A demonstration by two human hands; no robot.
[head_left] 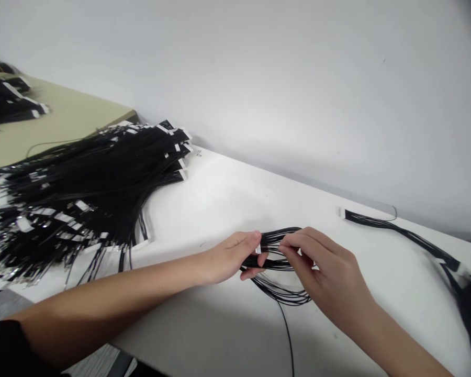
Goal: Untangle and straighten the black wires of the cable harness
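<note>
A looped bundle of thin black cables (284, 293) is held between my two hands over the white table. My left hand (239, 254) is closed on the bundle's left end, its thumb beside a small white connector (258, 249). My right hand (325, 262) pinches at the strands near the middle of the loop; its thumb and index finger meet there. The other fingers of that hand curl behind and are partly hidden. One loose black strand (288, 335) hangs down toward the table's front edge.
A large heap of black cables with white connectors (98, 178) covers the table's left side. More cables (8, 99) lie on a beige surface at the far left. Another cable bundle (400, 230) runs along the right. A white wall (259, 78) stands behind.
</note>
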